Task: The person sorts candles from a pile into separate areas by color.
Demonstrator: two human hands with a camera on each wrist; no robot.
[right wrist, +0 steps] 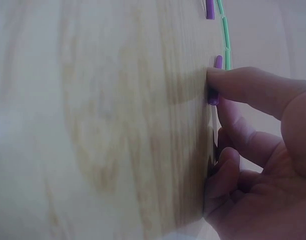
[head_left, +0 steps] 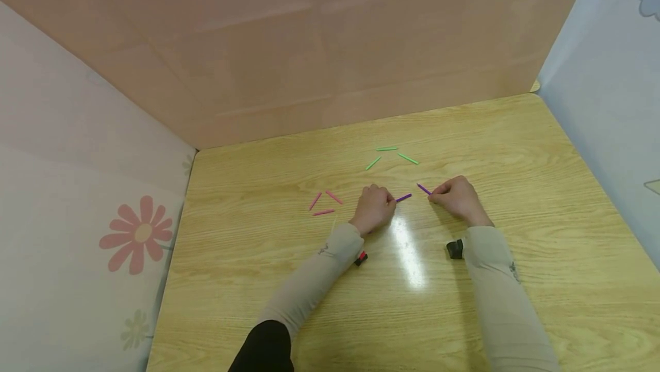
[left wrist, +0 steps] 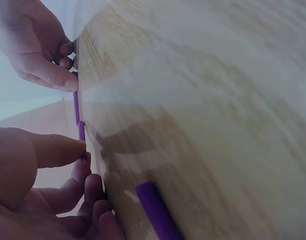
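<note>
My left hand [head_left: 375,209] pinches a short purple stick [head_left: 404,198] near its left end, low over the table. Facing it, my right hand [head_left: 458,199] holds a second purple stick [head_left: 424,189] between thumb and finger. The two sticks slant toward each other at their upper ends, with a gap between them in the head view. A third purple stick [left wrist: 158,212] lies on the wood in the left wrist view; in the head view it is hidden. The right wrist view shows the thumb pressed over the right-hand stick [right wrist: 218,62].
Three green sticks [head_left: 408,159] form a loose triangle farther back. Three pink sticks [head_left: 323,212] make another on the left. A thin pale stick [head_left: 334,223] shows beside the left wrist. A brown panel [head_left: 330,74] rises behind the wooden table [head_left: 232,246].
</note>
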